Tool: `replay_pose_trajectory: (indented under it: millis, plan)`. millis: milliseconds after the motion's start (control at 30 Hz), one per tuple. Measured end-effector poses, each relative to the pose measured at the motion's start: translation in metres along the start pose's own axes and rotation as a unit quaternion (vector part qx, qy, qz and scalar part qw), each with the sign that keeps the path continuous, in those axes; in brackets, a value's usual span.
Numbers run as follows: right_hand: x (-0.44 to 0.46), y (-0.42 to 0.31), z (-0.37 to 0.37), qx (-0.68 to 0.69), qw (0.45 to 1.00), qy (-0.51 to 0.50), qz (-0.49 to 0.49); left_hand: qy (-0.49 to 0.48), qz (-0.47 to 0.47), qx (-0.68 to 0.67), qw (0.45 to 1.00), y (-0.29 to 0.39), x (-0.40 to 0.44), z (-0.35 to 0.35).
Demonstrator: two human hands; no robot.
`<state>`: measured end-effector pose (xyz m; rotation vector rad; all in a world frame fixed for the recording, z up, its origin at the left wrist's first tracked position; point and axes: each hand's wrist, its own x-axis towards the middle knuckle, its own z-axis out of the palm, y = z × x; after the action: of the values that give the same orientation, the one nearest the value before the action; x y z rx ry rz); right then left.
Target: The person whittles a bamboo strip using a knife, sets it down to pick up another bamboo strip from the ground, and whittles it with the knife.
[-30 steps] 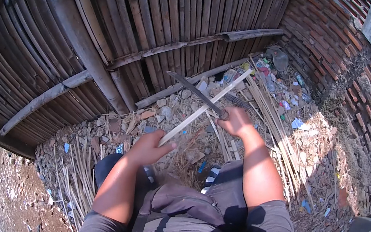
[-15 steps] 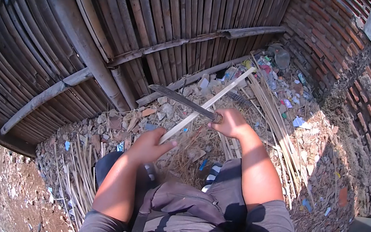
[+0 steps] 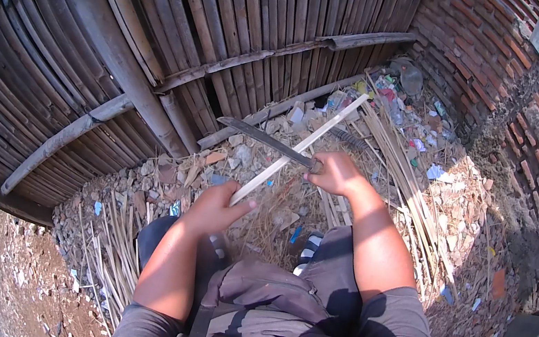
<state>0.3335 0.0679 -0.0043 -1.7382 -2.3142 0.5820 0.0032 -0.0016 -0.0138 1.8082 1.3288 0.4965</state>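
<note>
Machete point(image 3: 255, 133) shifted nearer left hand point(image 3: 209, 210), which pinches pale strip point(image 3: 325, 129). Right hand point(image 3: 336, 173) clenched round machete's grip. Blade skidding down strip could cut left hand.

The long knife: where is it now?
In the head view, the long knife is in the right hand, its blade pointing left across the pale strip.

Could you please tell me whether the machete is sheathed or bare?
Bare: the right hand grips the machete, and no sheath shows on its dark blade.
</note>
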Motion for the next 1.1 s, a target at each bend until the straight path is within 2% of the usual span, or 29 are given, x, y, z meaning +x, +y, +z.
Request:
replay_pose_trajectory:
  millis: [167,267,367,1100]
  plan:
    - [-0.003,-0.006,0.003,-0.004,1.000,0.013,-0.027,-0.014,-0.014,0.013,1.000,0.004,0.000,-0.002]
    - [-0.002,-0.002,0.006,0.018,0.999,0.017,-0.026,-0.002,0.004,0.011,1.000,0.001,-0.001,0.000]
    - [-0.004,-0.010,-0.006,0.002,0.999,-0.035,0.012,-0.004,0.005,0.026,1.000,0.008,-0.002,-0.003]
    - [-0.001,-0.001,0.002,0.000,0.999,-0.038,-0.014,-0.019,-0.016,0.022,0.999,0.008,-0.001,-0.003]
